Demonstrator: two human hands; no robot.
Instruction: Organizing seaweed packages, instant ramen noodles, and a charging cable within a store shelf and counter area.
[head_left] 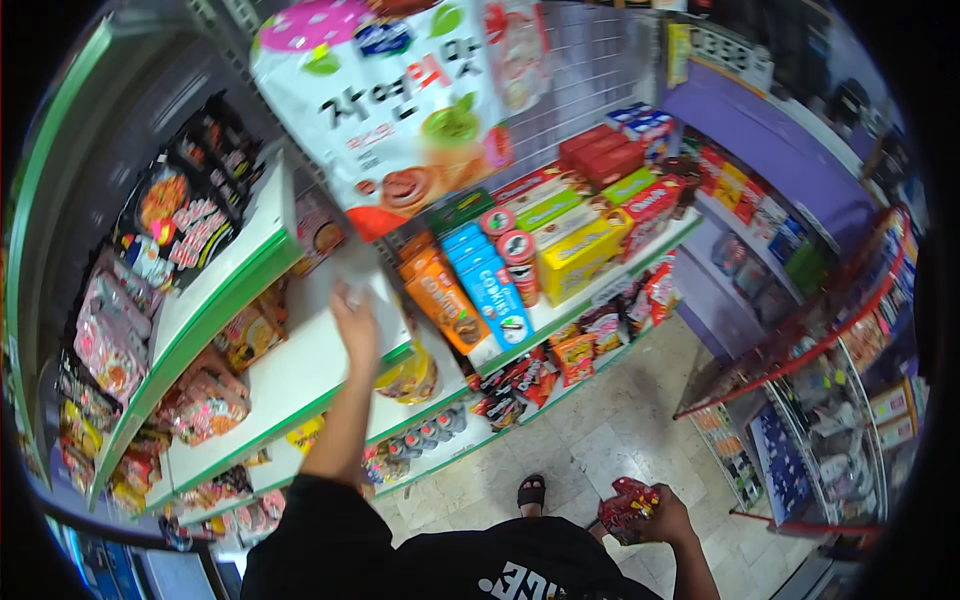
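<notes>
My left hand reaches out over a white shelf board with a green front edge. Motion smears its fingers, so their hold is unclear. Just beyond it, at the back of that shelf, stands a noodle pack. Low on the right, my right hand is closed around a shiny dark red snack packet, held above the tiled floor in front of my body.
Black noodle packs fill the upper left shelf. A large white pouch hangs ahead. Orange cookie boxes, blue cookie boxes and a yellow box line the shelf to the right. A red-rimmed rack stands far right.
</notes>
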